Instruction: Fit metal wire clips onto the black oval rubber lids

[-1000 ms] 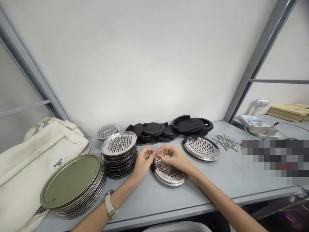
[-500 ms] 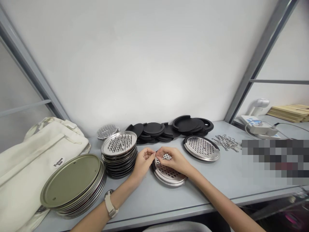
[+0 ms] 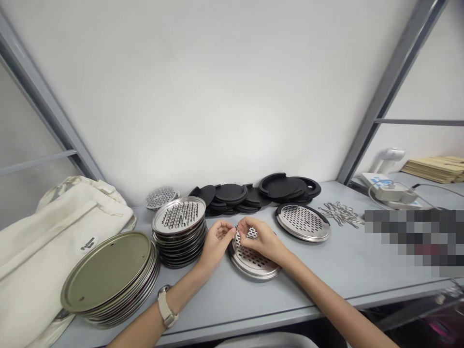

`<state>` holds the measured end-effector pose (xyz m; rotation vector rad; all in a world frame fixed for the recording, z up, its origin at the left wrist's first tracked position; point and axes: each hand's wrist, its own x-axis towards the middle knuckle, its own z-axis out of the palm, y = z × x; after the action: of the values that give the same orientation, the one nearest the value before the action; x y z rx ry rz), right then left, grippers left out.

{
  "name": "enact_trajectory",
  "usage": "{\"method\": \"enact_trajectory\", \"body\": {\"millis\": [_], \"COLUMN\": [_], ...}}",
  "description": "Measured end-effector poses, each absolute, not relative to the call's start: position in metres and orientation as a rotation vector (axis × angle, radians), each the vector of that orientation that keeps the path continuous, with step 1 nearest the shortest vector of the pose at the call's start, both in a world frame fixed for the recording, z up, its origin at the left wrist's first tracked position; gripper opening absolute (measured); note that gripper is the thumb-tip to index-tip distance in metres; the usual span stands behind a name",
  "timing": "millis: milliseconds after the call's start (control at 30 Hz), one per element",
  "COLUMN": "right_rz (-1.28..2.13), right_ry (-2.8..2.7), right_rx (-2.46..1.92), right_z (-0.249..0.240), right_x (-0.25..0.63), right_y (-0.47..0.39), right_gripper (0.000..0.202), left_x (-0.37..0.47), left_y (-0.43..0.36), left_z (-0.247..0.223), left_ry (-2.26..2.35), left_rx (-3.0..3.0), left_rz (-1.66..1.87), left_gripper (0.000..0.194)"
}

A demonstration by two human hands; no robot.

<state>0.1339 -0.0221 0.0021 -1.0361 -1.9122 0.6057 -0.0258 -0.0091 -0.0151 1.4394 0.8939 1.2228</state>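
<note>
A round metal grater disc (image 3: pixel 255 263) with a black rim section lies flat on the table beneath my hands. Over its far left edge, my left hand (image 3: pixel 218 241) is closed in a pinch, thumb against fingers. My right hand (image 3: pixel 261 239) is pinched too, fingertips meeting the left ones above the disc. Between the fingertips shows a bit of a small shiny metal piece, mostly hidden by the fingers. To the right rests a second grater disc (image 3: pixel 303 221) in a black rim, with a pile of small metal wire hooks (image 3: pixel 340 213) beside it.
Left of my hands stands a tall stack of grater discs (image 3: pixel 179 217). Black round holders (image 3: pixel 232 193) lie heaped along the wall. A stack of green metal lids (image 3: pixel 108 270) and a cream cloth bag (image 3: pixel 54 232) fill the left. Wooden boards (image 3: pixel 435 168) lie far right.
My pinched fingertips have shifted slightly to the right over the disc, and a bit more of the small metal piece shows. The discs and stacks stay where they were.
</note>
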Motion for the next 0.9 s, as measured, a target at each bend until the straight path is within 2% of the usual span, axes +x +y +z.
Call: {"method": "enact_trajectory", "body": {"millis": [267,633,900], "right_rz": [0.579,0.614,0.552], "right_ry": [-1.901,-1.938,-1.954], "right_rx": [-1.063,-1.095,-1.139], "right_z": [0.0,-0.004,-0.008], "right_x": [0.132,0.135,0.134], "right_y": [-0.02,-0.019,-0.015], "right_gripper": [0.008,0.005,0.01], "left_x": [-0.025,-0.025,-0.025], "left_y": [-0.009,-0.01,-0.008], "left_z": [-0.016,-0.02,-0.021], "left_ry": [0.8,0.772,0.826], "left_rx": [1.474,1.592,1.625], "left_rz": [1.24,1.225,1.295], "left_gripper": [0.027,0.017,0.016]}}
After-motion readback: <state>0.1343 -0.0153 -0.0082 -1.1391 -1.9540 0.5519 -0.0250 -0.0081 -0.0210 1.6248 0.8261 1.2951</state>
